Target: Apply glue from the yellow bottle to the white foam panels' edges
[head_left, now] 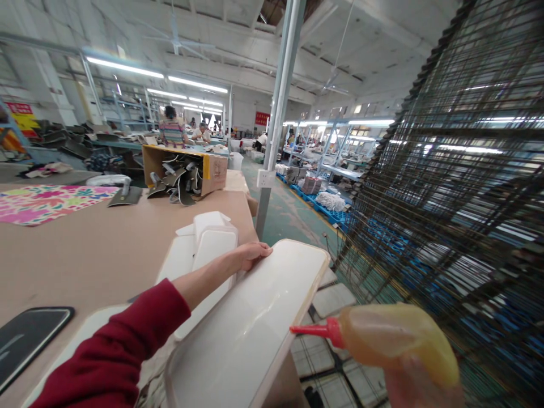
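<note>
My left hand (pixel 250 255), in a dark red sleeve, grips the far edge of a large white rounded panel (pixel 246 328) that tilts over the brown table's (pixel 97 249) right edge. My right hand (pixel 420 385) at the bottom right holds a squeeze bottle (pixel 395 340) of amber liquid. Its red nozzle points left and nearly touches the panel's right edge. More white panels (pixel 208 238) lie stacked on the table just beyond my left hand.
A tall wire rack (pixel 459 187) of shelves stands at the right, with white panels (pixel 335 297) on its low shelves. A black panel (pixel 29 337) lies at the table's near left, floral fabric (pixel 46 201) at far left, and a cardboard box (pixel 182 170) of parts behind. Seated people work far back.
</note>
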`<state>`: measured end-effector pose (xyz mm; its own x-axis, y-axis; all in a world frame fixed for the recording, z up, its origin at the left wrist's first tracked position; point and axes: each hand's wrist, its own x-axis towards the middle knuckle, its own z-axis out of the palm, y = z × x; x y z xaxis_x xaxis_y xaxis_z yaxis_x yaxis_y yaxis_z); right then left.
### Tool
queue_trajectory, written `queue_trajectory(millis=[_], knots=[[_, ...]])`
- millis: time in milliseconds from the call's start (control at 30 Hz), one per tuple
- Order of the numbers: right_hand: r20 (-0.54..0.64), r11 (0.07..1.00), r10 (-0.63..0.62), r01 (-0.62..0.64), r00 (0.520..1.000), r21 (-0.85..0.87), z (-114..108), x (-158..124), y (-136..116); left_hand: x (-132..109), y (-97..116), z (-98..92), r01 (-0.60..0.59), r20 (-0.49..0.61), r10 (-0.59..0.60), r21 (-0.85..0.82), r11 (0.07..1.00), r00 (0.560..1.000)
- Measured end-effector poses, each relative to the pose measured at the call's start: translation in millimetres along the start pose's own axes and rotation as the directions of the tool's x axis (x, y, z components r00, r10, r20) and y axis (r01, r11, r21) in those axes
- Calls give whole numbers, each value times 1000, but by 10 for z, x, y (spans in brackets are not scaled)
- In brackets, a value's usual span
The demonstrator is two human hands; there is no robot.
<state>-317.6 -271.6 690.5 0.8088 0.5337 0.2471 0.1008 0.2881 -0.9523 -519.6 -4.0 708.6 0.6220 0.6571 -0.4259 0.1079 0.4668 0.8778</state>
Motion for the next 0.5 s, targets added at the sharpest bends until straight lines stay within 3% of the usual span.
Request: queue_trajectory(millis=[300, 500], knots=[[70, 998, -51, 49, 996, 26, -52, 5, 21, 34, 25, -19, 3, -16, -3, -11, 1000, 1000], [122, 997, -27, 18, 992, 81, -2, -58, -63, 78, 32, -56, 16, -29, -16, -20, 1000, 999]])
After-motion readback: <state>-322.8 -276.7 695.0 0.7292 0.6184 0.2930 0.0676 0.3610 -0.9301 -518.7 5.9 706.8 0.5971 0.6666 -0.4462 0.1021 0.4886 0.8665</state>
